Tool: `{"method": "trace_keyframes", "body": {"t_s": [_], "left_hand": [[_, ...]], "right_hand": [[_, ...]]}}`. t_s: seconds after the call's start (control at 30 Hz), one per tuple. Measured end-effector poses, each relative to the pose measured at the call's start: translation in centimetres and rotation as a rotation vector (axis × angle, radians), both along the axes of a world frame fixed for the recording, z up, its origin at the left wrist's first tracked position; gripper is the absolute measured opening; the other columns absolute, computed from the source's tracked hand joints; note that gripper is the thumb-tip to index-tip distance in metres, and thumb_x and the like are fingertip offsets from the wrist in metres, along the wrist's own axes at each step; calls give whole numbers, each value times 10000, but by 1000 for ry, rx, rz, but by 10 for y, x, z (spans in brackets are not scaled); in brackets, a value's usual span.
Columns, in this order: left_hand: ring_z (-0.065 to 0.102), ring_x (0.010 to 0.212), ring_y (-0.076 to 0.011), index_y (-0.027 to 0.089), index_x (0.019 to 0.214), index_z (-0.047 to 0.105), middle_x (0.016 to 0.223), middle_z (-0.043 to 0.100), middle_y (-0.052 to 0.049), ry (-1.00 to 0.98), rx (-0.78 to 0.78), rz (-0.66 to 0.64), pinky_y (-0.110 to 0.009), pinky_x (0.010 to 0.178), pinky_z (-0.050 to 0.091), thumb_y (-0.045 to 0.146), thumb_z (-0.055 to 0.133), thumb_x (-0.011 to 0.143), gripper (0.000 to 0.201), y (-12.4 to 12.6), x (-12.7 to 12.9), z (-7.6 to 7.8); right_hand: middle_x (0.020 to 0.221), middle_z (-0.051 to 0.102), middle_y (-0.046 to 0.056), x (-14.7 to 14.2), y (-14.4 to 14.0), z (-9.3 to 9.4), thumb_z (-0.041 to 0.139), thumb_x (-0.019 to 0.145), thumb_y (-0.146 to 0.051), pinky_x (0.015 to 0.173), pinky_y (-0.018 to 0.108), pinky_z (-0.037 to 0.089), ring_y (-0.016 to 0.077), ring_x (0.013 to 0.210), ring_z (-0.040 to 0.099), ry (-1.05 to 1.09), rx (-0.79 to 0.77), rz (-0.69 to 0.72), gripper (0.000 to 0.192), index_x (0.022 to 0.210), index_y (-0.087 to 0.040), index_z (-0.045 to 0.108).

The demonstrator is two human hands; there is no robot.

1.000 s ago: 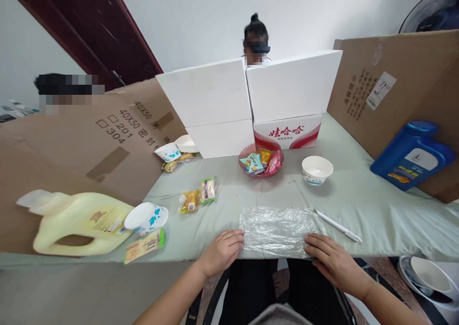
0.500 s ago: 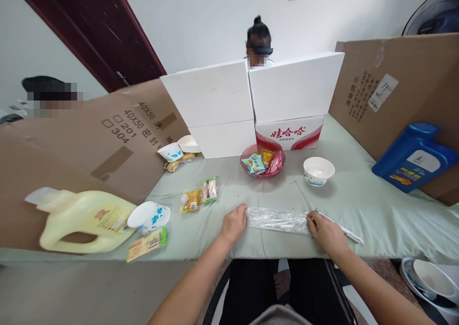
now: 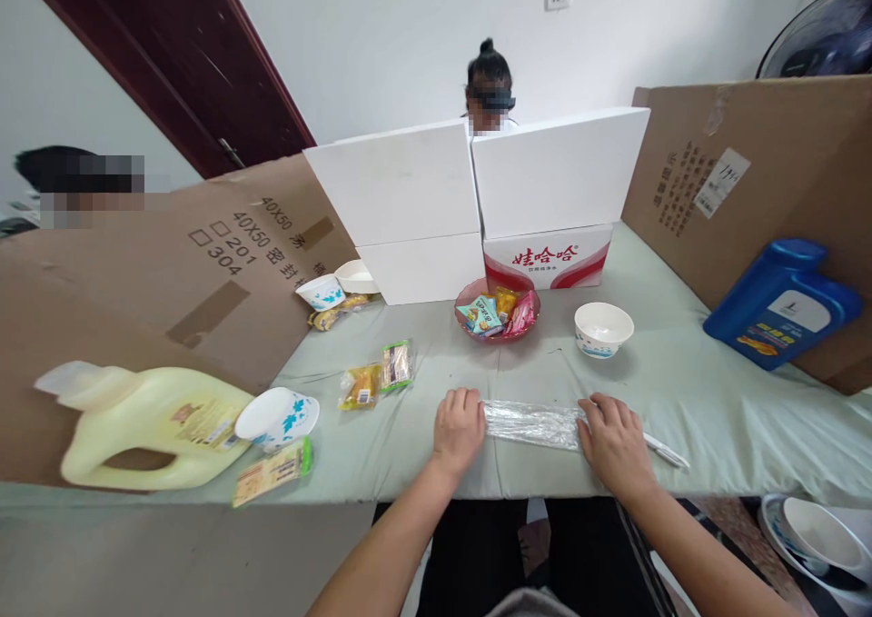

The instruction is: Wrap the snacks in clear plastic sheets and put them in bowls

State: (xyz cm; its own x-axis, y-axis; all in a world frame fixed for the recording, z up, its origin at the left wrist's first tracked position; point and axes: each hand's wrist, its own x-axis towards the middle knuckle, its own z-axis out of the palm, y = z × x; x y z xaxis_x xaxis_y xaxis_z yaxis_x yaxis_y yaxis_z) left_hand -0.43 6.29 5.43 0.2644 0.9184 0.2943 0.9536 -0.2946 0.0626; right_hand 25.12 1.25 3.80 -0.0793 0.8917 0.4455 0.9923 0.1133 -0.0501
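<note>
A folded strip of clear plastic film lies crosswise on the cloth near the table's front edge. My left hand rests palm down over its left end, fingers side by side and slightly bent. On the right end lies my right hand, palm down with fingers a little apart. Both hands touch the film, and their fingertips are partly hidden. A slim white pen-like stick pokes out from beside my right hand. Beyond the film stand a pink glass bowl of wrapped snacks and a white paper bowl.
Left on the table are two snack packets, an orange one and a green-edged one, a tipped paper bowl and a yellow jug. A blue bottle leans at right. White boxes stand at the back, a person behind.
Both hands have gone from pinching the film's ends to lying over them, palms down. The left hand has shifted slightly right. The view has moved a little.
</note>
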Motion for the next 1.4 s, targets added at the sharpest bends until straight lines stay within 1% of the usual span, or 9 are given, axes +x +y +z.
{"method": "trace_keyframes", "body": {"t_s": [0.1, 0.2, 0.43, 0.77, 0.97, 1.07, 1.17, 1.27, 1.4], "left_hand": [[551, 1089, -268, 162, 1150, 602, 1160, 620, -122, -88, 7, -152, -420, 927, 443, 215, 386, 944, 303, -21, 27, -7], [314, 1370, -340, 202, 1414, 414, 1480, 395, -112, -59, -116, -197, -546, 1083, 295, 385, 398, 956, 493, -33, 41, -24], [63, 1455, -366, 323, 1505, 204, 1597, 114, -50, 64, -348, -223, -617, 1135, 108, 586, 447, 901, 702, -22, 13, -31], [289, 1389, -311, 212, 1352, 479, 1491, 371, -124, -39, -194, -416, -577, 1118, 214, 406, 471, 937, 458, -10, 0, -13], [531, 1025, -273, 189, 1060, 633, 1069, 595, -104, -194, -108, -278, -452, 903, 448, 270, 547, 876, 219, -34, 28, -14], [511, 1064, -284, 201, 1123, 612, 1122, 586, -100, -227, -88, -337, -471, 938, 429, 274, 578, 861, 274, -38, 28, -19], [509, 1116, -286, 201, 1164, 604, 1183, 587, -102, -238, -100, -383, -498, 1010, 380, 267, 602, 855, 316, -34, 20, -23], [504, 1188, -269, 219, 1194, 599, 1238, 593, -92, -253, -136, -451, -512, 1079, 316, 244, 574, 879, 317, -29, 12, -24], [438, 1311, -229, 261, 1177, 619, 1307, 585, -53, -259, -203, -634, -470, 1125, 273, 198, 509, 905, 301, -27, 6, -24]], "right_hand": [[1343, 542, 118, -18, 0, 0, 437, 944, -344, 1071, 481, 269, 299, 1297, 402, -30, 50, 223, 357, 1225, -185, 588], [1464, 429, 108, -31, 1, -17, 426, 915, -536, 1106, 504, 202, 309, 1377, 292, -92, -36, 396, 603, 1400, -178, 440], [1523, 321, 138, -4, -26, -49, 425, 854, -655, 1115, 514, 177, 317, 1423, 190, -65, -117, 259, 850, 1503, -142, 228], [1139, 655, 59, 24, -96, -34, 452, 898, -138, 914, 382, 391, 210, 1017, 589, 15, -41, 324, 380, 1239, -261, 566], [1201, 623, 78, 30, -76, -13, 493, 850, -152, 977, 442, 362, 267, 1190, 505, 73, 6, 394, 222, 987, -244, 642], [1392, 508, 76, 37, -66, -2, 533, 775, -161, 1053, 473, 313, 287, 1343, 363, -8, -114, 568, 469, 1238, -232, 563], [1389, 523, 55, 38, -65, -1, 523, 766, -122, 1048, 441, 343, 248, 1319, 410, -96, -168, 676, 610, 1364, -233, 466], [1243, 637, 29, 29, -71, 0, 512, 823, -119, 993, 395, 401, 207, 1167, 546, -66, -123, 665, 408, 1192, -272, 595], [1226, 632, 55, 7, -73, 20, 503, 821, -143, 1009, 436, 396, 242, 1206, 516, 115, -157, 670, 247, 981, -268, 644]]}}
